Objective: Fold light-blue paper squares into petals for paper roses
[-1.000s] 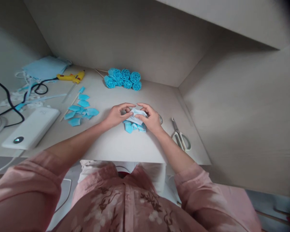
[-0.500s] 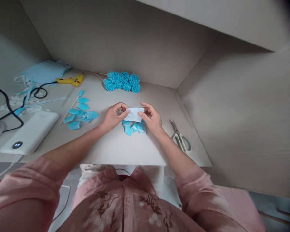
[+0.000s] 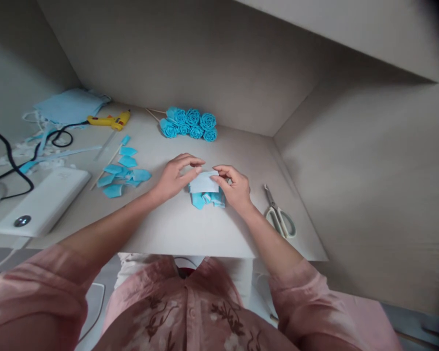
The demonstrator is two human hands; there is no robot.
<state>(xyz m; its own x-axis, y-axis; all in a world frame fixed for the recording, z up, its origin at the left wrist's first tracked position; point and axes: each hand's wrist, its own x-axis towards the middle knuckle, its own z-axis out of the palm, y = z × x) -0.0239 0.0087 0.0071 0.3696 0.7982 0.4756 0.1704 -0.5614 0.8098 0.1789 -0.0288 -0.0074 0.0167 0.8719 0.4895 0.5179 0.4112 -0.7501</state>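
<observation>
Between thumb and fingers, my right hand (image 3: 236, 187) pinches the right edge of a pale bluish-white rectangle of mask-like fabric (image 3: 204, 182). My left hand (image 3: 177, 176) is at the fabric's upper left corner, thumb and fingers apart, with nothing visible between them. Below the fabric lie several small blue cut pieces (image 3: 197, 200), partly covered by it. More blue petal-shaped pieces (image 3: 128, 161) are spread to the left, beside a thin stick (image 3: 108, 165) with a blue tip. Scissors (image 3: 276, 209) with pale handles rest right of my right hand.
Several blue fabric roses (image 3: 192, 124) on sticks lie at the back. At the left are a yellow glue gun (image 3: 109, 120) with a black cord, a stack of blue masks (image 3: 71, 106), white scraps (image 3: 12, 153) and a white power bank (image 3: 44, 202). A wall panel (image 3: 373, 185) bounds the right side.
My left hand has let go of the fabric, and its fingers have spread. The fabric now hangs from my right hand, slightly lower and flatter. The whole view has shifted a little.
</observation>
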